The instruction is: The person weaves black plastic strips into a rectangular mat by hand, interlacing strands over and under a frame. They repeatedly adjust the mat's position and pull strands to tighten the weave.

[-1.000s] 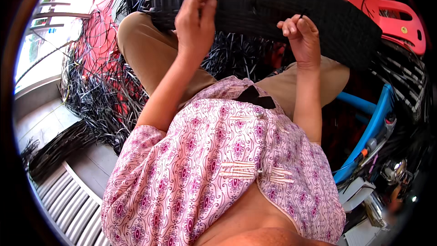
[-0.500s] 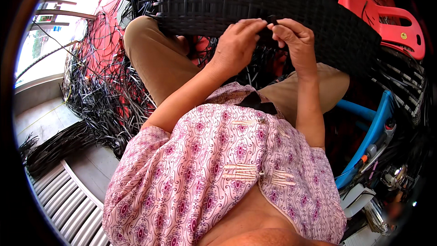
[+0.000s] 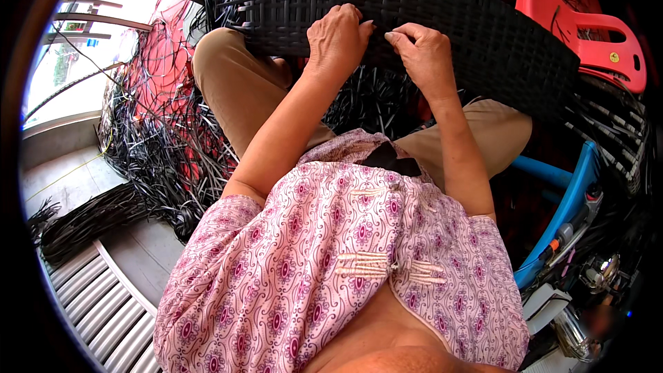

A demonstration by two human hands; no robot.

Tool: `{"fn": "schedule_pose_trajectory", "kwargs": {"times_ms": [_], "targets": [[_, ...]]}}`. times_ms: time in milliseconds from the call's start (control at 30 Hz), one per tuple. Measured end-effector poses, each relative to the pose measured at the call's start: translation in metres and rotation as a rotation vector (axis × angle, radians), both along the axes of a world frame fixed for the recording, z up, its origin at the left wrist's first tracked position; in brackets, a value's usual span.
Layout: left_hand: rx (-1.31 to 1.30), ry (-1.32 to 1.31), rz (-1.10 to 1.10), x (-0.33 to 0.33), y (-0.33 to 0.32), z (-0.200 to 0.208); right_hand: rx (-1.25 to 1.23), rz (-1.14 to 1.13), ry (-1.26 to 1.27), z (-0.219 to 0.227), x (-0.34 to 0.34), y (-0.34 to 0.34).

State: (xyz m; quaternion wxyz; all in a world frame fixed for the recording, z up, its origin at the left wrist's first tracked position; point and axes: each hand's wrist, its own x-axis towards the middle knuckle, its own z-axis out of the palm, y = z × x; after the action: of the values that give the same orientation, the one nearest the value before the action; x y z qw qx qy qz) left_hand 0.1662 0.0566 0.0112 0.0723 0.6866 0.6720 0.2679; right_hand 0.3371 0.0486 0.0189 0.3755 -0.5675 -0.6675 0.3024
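A long black woven wicker panel [image 3: 469,21] lies across in front of my knees. My left hand [image 3: 335,40] rests at its weave, back upward, with the fingers curled and the thumb toward the right. What lies under those fingers is hidden. Just to the right, my right hand [image 3: 424,56] hovers over the panel's near edge, thumb and forefinger drawn together in a pinch. Any thin black strip in that pinch cannot be made out against the dark weave. A small gap separates the two hands.
Loose black plastic strips [image 3: 166,138] lie heaped at the left, with a tied bundle [image 3: 93,224] nearby. A red plastic chair [image 3: 608,48] stands at the far right. A blue plastic frame [image 3: 579,179] and a screwdriver [image 3: 577,235] are at the right. A white slatted seat [image 3: 103,304] is lower left.
My hands, close together at the panel's near edge before, have come apart. The left moved left and farther up the panel; the right shifted slightly left and turned.
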Motion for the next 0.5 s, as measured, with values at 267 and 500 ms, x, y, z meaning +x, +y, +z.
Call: {"fn": "schedule_pose_trajectory", "kwargs": {"times_ms": [267,500], "targets": [[-0.018,-0.131,0.024,0.002,0.002,0.0,-0.016,-0.02,0.023,-0.002,-0.002,0.001],[0.046,-0.077,0.061,0.011,-0.003,-0.004,-0.014,-0.02,0.046,-0.008,-0.001,0.003]]}}
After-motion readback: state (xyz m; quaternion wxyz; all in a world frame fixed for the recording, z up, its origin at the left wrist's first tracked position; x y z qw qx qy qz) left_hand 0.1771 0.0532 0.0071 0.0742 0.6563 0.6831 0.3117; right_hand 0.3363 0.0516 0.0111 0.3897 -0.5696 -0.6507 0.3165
